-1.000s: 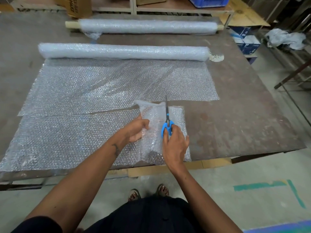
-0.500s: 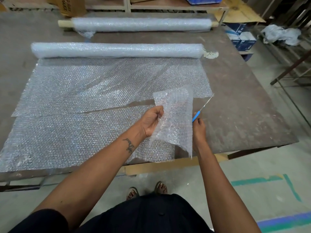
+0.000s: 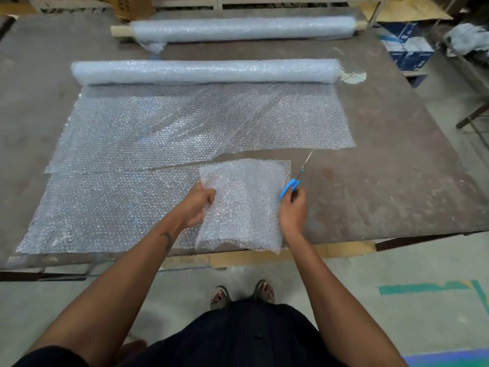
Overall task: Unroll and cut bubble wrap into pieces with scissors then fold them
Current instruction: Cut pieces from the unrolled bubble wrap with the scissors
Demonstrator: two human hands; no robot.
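Head cam: clear bubbly cut piece (image 3: 246, 205) – left hand (image 3: 197, 205) grips it, right hand (image 3: 292, 210) holds scissors (image 3: 296, 178).

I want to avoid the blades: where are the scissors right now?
In the head view, the scissors are in the right hand, right of the cut piece, blades pointing away over the table.

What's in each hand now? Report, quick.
Left hand: grips the cut bubble wrap piece.
Right hand: holds the blue scissors and that piece's right edge.
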